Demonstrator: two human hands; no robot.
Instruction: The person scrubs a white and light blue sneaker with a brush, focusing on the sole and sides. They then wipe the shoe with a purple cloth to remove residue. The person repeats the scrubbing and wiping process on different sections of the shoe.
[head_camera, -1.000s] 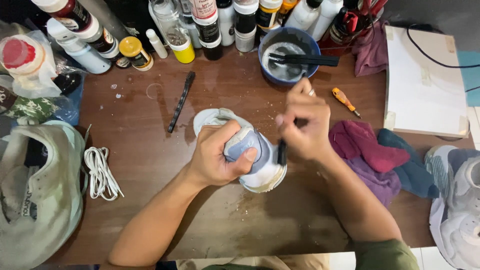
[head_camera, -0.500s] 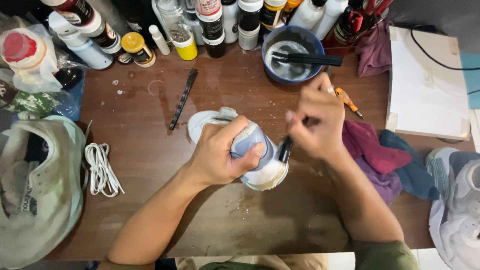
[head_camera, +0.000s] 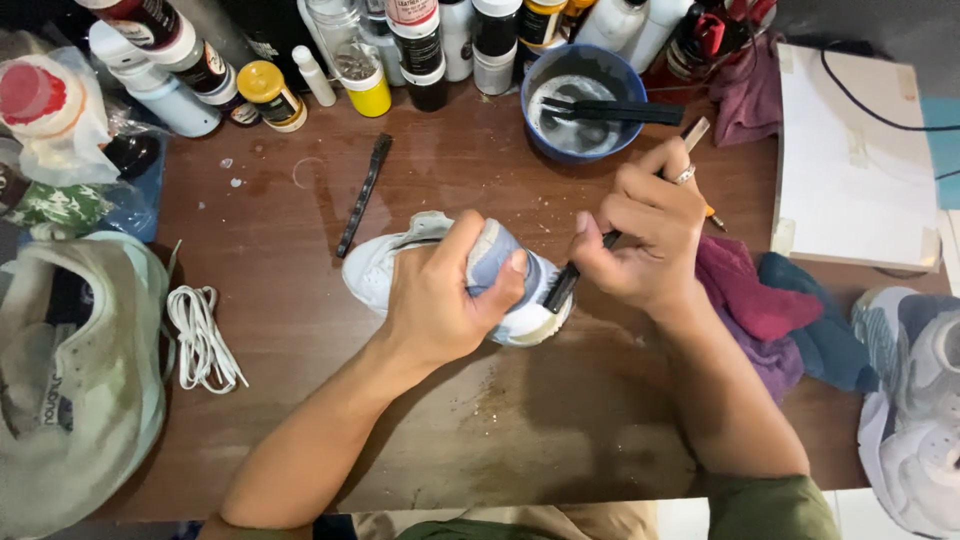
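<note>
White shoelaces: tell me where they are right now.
The white shoelaces lie bundled on the brown table at left in the head view, between the pale green shoe and the left hand.

A: Where does the single view look from?
B: From the person's head, facing steeply down onto the brown table (head_camera: 480, 440), near enough that the forearms enter from the bottom edge; bottles line the far edge.

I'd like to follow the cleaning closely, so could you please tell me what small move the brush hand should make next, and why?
Probably a short stroke along the heel: the right hand holds the thin black brush with bristles against the white and grey-blue sneaker, gripped by the left hand.
</note>
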